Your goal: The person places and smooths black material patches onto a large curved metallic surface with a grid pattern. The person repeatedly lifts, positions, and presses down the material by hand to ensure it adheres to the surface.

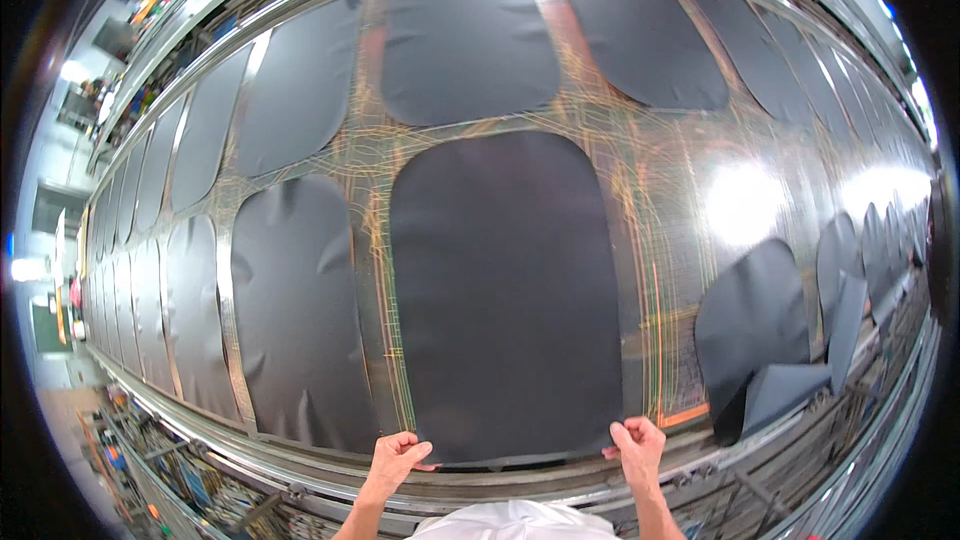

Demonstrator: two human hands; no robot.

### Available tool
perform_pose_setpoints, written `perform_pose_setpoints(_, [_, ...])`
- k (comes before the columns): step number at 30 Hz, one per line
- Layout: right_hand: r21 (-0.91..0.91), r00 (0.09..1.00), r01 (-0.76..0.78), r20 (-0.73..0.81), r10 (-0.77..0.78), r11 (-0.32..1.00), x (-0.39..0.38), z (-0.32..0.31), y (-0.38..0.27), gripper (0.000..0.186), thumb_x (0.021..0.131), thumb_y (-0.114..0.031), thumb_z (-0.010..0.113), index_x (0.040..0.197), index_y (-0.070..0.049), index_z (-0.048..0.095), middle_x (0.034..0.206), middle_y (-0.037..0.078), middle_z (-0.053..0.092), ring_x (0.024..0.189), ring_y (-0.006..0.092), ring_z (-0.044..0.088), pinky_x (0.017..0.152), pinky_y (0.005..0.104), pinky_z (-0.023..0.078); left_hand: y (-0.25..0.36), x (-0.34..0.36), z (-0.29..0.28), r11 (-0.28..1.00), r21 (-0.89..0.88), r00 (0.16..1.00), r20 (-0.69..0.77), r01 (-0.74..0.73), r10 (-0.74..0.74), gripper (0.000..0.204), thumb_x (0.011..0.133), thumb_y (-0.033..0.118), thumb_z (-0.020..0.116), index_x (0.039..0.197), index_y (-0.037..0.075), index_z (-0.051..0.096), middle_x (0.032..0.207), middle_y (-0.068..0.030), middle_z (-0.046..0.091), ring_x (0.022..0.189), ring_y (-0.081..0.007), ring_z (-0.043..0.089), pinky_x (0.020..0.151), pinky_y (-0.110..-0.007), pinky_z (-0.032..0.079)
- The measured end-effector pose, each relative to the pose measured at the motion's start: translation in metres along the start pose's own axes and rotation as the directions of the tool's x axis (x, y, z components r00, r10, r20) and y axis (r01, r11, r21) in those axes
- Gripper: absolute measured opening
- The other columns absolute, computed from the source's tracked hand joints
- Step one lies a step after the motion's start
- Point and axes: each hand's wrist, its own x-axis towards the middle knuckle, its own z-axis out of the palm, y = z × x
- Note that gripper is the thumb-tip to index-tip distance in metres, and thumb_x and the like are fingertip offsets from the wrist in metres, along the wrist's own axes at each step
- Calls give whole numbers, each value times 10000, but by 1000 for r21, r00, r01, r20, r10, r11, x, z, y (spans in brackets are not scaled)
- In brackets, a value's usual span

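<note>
A large black sheet (pixel 505 290) with rounded far corners lies nearly flat on a long table, straight in front of me. At its near left corner my left hand (pixel 402 458) is closed in a pinch, thumb and fingers on the edge. My right hand (pixel 638 442) pinches the near right corner in the same way. The sheet's near edge runs between the two hands along the table's front rim.
Similar black sheets lie in two rows; one with small creases (pixel 305 320) is close on the left. To the right, a sheet (pixel 755 315) has its near end folded over. Green and orange lines cover the tabletop (pixel 660 160). Metal rails (pixel 300 485) edge the table.
</note>
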Motion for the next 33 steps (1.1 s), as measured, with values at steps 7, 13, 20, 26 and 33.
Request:
perform_pose_setpoints(7, [-83, 996, -86, -24, 84, 993, -12, 1, -16, 219, 878, -157, 669, 851, 49, 599, 661, 96, 646, 553, 126, 645, 450, 246, 512, 8, -13, 20, 998, 64, 994, -106, -8, 14, 220, 926, 149, 635, 803, -22, 572, 709, -47, 583, 632, -243, 696, 515, -304, 586])
perform_pose_setpoints(13, [-36, 992, -123, -6, 123, 992, -11, -3, -11, 214, 881, -188, 666, 836, 14, 614, 650, 67, 644, 523, 98, 613, 434, 235, 488, -4, -6, 15, 990, 136, 992, -130, 24, -6, 208, 926, 153, 636, 848, -36, 598, 723, -107, 647, 640, -250, 703, 527, -285, 573])
perform_pose_setpoints(20, [35, 994, -106, -3, 106, 994, -11, -6, -3, 213, 864, -183, 695, 797, 3, 615, 631, 49, 636, 511, 79, 600, 430, 220, 476, -8, -4, 11, 988, 153, 994, -106, 0, 16, 221, 918, 202, 658, 871, -5, 598, 730, -140, 665, 633, -248, 699, 527, -300, 582])
perform_pose_setpoints(26, [46, 999, -24, -31, 25, 999, -13, -5, 0, 211, 844, -161, 702, 749, 9, 619, 595, 47, 626, 499, 67, 581, 431, 217, 465, -10, -2, 10, 991, 136, 993, -118, 7, 9, 210, 919, 212, 659, 860, 25, 584, 730, -140, 671, 627, -242, 699, 511, -301, 586])
perform_pose_setpoints(33, [53, 999, 18, -51, -16, 998, -10, -5, 10, 213, 830, -162, 710, 732, 6, 624, 577, 49, 623, 490, 75, 570, 448, 236, 460, -12, -3, 9, 990, 143, 991, -130, -1, 20, 218, 915, 220, 662, 871, 27, 572, 750, -164, 679, 622, -243, 698, 520, -305, 589])
